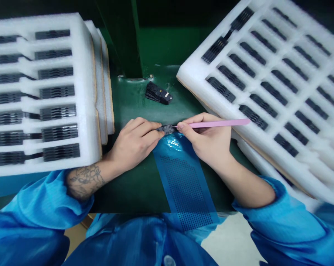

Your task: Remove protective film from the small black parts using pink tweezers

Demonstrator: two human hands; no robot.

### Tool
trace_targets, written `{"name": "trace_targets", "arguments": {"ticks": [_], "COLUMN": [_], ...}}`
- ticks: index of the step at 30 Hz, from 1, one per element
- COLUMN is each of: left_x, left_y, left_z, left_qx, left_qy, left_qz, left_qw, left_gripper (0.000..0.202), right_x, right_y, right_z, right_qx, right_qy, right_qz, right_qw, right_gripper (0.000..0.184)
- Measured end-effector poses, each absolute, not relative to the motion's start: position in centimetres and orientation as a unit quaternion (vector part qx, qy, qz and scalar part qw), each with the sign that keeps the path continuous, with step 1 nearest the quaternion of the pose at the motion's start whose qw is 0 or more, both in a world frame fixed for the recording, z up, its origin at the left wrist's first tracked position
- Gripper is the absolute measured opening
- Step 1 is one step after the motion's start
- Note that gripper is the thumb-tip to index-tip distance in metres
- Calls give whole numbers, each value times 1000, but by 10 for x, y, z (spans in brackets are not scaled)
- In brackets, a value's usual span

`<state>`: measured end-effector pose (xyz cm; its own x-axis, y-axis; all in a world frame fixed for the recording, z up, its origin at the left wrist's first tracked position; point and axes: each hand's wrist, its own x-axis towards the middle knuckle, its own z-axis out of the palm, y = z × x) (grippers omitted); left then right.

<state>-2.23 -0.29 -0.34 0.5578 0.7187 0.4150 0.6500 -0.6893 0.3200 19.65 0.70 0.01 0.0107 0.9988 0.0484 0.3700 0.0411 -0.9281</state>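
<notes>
My left hand (135,142) is closed, pinching a small black part (164,129) at the centre of the green table. My right hand (208,138) is closed round pink tweezers (221,123), whose tip touches that black part. Both hands rest over the upper end of a blue perforated sheet (185,184) that runs down toward my lap. A small pile of black parts (158,93) lies on the table beyond my hands, apart from them.
A stack of white foam trays (84,92) with slots of black parts stands at the left. Another large white foam tray (266,74) with black parts in its slots leans at the right. The green table surface (133,184) lies between them.
</notes>
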Motion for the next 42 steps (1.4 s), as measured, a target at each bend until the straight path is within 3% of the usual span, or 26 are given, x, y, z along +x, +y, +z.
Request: {"name": "trace_targets", "arguments": {"ticks": [10,14,16,21,28,33,36,40,42], "left_x": [-22,-24,-25,-25,-25,-26,-27,-32,-36], "left_y": [-3,-5,-7,-8,-9,-5,-5,-5,-4], "left_z": [-5,-5,-4,-6,-3,-4,-1,-2,-5], "left_qx": [878,877,879,869,842,864,878,881,886], "left_qy": [393,399,398,406,441,428,420,405,387], "left_qz": [264,258,252,261,277,247,217,208,200], "left_qw": [69,71,80,112,143,94,77,129,160], "left_gripper": [7,6,7,13,9,10,21,22,39], "right_x": [198,202,203,200,214,216,217,223,225], "right_y": [6,4,4,11,10,19,12,-6,-12], "right_z": [-3,-4,-5,-11,-5,-6,-3,1,3], "right_qx": [-575,-522,-468,-335,-354,-398,-385,-401,-384], "right_qy": [-584,-581,-647,-837,-836,-822,-819,-704,-646], "right_qz": [381,398,353,199,125,73,132,388,494], "right_qw": [429,482,487,383,401,400,404,439,437], "right_gripper": [14,6,9,15,15,14,16,29,38]}}
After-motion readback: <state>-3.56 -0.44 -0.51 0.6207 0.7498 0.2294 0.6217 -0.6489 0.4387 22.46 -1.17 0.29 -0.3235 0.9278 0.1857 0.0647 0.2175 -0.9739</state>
